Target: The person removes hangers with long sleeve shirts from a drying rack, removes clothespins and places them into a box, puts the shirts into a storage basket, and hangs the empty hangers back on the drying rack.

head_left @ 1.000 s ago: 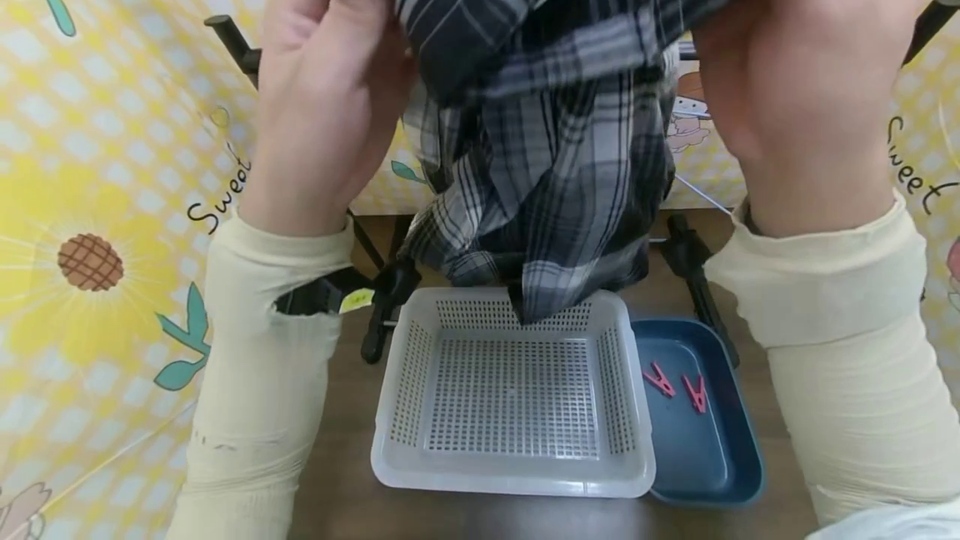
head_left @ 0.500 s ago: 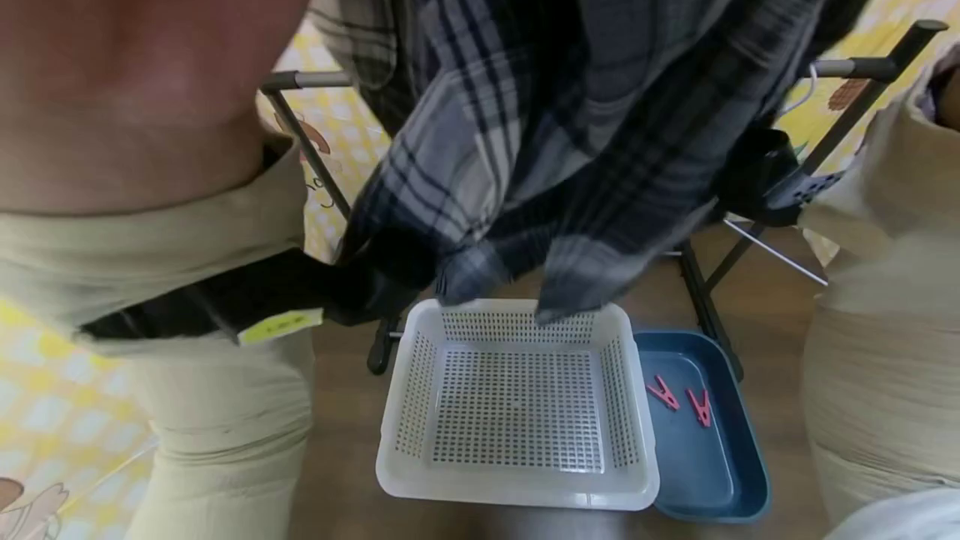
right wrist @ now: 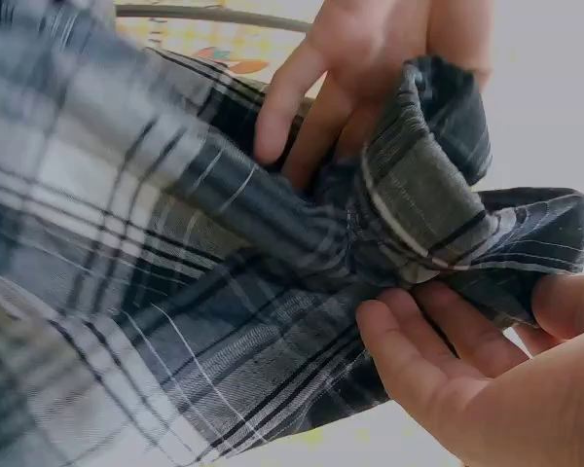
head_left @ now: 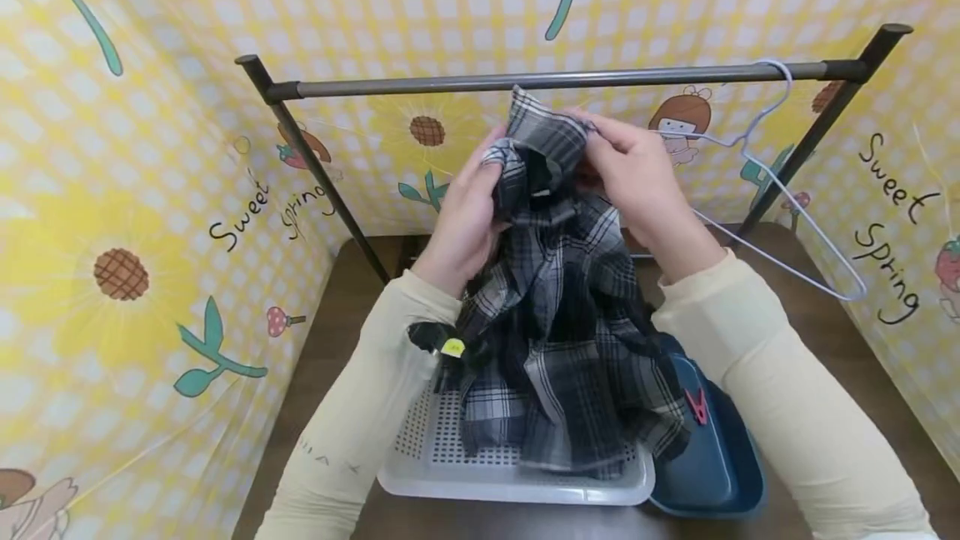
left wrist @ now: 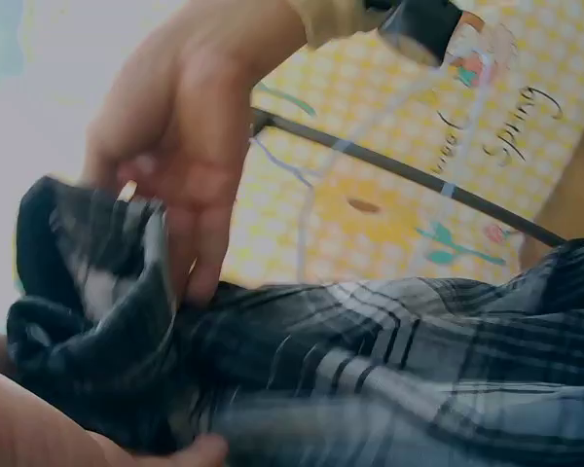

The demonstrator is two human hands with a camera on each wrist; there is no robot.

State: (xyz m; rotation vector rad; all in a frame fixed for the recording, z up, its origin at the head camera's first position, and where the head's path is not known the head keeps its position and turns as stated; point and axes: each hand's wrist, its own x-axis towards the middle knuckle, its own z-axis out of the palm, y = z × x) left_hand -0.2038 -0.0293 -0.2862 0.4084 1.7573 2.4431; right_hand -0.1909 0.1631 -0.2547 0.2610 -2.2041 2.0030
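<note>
A black, grey and white plaid shirt (head_left: 562, 298) hangs from both hands, just in front of the rack's rail. My left hand (head_left: 468, 219) grips the collar's left side, with the thumb over the cloth. On the other side, my right hand (head_left: 633, 182) pinches the raised collar (head_left: 551, 136) at its edge. In the right wrist view the collar (right wrist: 428, 195) is folded and bunched between both hands. The shirt's lower part falls over a white perforated basket (head_left: 517, 487); I cannot tell whether it touches it.
A pale lilac hanger (head_left: 806, 217) hooks over the right end of the dark metal rail (head_left: 465, 85). A blue tray (head_left: 693, 477) with a visible pink clothespin (head_left: 697, 407) stands right of the basket. Patterned yellow cloth (head_left: 120, 190) surrounds the area.
The hands and shirt were close to the camera and now are farther away, near the rail. The shirt now hangs at fuller length over the basket. The rail and hanger have come into view.
</note>
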